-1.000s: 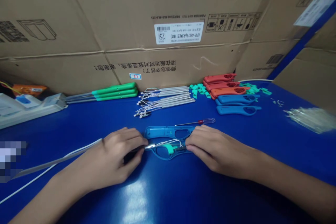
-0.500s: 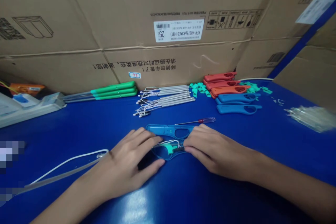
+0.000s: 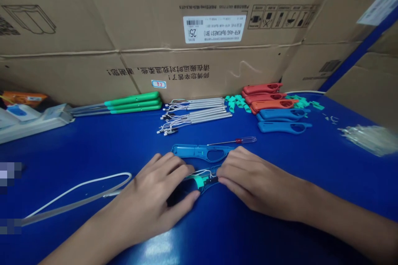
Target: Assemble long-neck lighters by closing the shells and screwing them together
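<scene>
My left hand (image 3: 164, 192) closes its thumb and fingers around the left part of a blue handle shell half (image 3: 213, 186), hiding much of it. My right hand (image 3: 258, 184) pinches the shell's right end, where a small dark part partly shows between the fingertips. Inside the shell lie a mint-green trigger piece (image 3: 199, 181) and thin white wires (image 3: 203, 171). Just behind, a matching blue shell half (image 3: 188, 151) rests with its hollow side up, near my right knuckles. A silver rod tip (image 3: 112, 193) sticks out left of my left wrist.
Behind lie a screwdriver (image 3: 247, 140), several wired metal tubes (image 3: 208, 118), mint-green pieces (image 3: 239, 103), red handle shells (image 3: 263, 88) and blue handle shells (image 3: 281, 127). Green-handled rods (image 3: 137, 105) and a power strip (image 3: 43, 123) sit left, clear plastic pieces (image 3: 363, 138) right. Cardboard (image 3: 139, 16) walls the back.
My left thumb and fingers have shifted slightly right along the shell, covering more of its left part. More of the silver rod shows beside my left wrist. The right hand keeps its pinch.
</scene>
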Tool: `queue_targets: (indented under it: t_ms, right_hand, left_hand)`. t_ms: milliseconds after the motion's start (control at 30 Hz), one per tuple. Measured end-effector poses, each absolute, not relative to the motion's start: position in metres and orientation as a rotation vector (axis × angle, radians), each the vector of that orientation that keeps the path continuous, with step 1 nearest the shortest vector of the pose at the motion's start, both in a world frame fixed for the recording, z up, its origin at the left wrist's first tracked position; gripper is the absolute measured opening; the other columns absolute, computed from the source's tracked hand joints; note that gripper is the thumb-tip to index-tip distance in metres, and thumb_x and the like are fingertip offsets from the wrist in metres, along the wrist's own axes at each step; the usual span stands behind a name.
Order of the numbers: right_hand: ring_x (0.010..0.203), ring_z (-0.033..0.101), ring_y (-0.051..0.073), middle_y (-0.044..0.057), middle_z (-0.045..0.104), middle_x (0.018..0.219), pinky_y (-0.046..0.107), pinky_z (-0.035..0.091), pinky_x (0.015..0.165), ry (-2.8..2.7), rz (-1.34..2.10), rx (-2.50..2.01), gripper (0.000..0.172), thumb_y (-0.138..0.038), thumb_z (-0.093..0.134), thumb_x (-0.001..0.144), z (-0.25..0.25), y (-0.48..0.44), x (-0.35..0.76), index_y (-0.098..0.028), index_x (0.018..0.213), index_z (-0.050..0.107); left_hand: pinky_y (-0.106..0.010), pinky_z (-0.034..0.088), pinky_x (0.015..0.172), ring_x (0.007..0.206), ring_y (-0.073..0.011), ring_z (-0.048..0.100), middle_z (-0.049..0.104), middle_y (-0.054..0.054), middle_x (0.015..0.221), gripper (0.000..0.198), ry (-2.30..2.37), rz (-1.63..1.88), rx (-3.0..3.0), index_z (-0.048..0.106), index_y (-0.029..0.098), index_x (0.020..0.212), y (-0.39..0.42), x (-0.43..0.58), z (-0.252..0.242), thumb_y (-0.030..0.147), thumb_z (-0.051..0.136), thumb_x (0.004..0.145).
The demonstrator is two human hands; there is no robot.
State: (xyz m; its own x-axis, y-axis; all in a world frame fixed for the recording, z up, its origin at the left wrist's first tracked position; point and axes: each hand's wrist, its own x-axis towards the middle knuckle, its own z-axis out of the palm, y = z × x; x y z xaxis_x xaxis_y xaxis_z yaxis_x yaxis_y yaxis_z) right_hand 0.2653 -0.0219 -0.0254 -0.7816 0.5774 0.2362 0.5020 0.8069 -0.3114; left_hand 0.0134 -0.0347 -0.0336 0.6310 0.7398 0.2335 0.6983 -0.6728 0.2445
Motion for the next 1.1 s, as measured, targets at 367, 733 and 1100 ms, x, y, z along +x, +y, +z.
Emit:
queue_targets:
  t_ms: [367,733,1100]
  right_hand:
    - [0.085,0.054,0.017,0.006,0.062,0.09,0.035,0.041,0.082,-2.613,0.496,-0.817,0.019,-0.011,0.048,0.093,-0.024,-0.024,0.266,-0.013,0.102,0.064]
    - [0.085,0.053,0.018,0.007,0.063,0.09,0.036,0.043,0.084,-2.632,0.46,-0.802,0.022,-0.012,0.043,0.096,-0.022,-0.022,0.268,-0.013,0.107,0.062]
    - [0.086,0.054,0.019,0.008,0.065,0.093,0.036,0.045,0.085,-2.638,0.42,-0.825,0.024,-0.013,0.041,0.097,-0.025,-0.02,0.269,-0.013,0.111,0.062]
  left_hand:
    - [-0.042,0.047,0.086,0.089,-0.0207,0.061,0.064,-0.003,0.097,0.016,1.208,0.532,2.634,0.059,0.021,0.102,-0.034,0.021,-0.031,0.031,0.053,0.092]
    - [-0.034,0.051,0.078,0.089,-0.0191,0.06,0.062,-0.005,0.099,0.018,1.109,0.593,2.601,0.055,0.019,0.108,-0.034,0.018,-0.029,0.024,0.052,0.091]
    - [-0.028,0.049,0.071,0.079,-0.0146,0.06,0.063,-0.003,0.088,0.016,1.036,0.676,2.627,0.058,0.018,0.103,-0.027,0.01,-0.028,0.012,0.047,0.093]
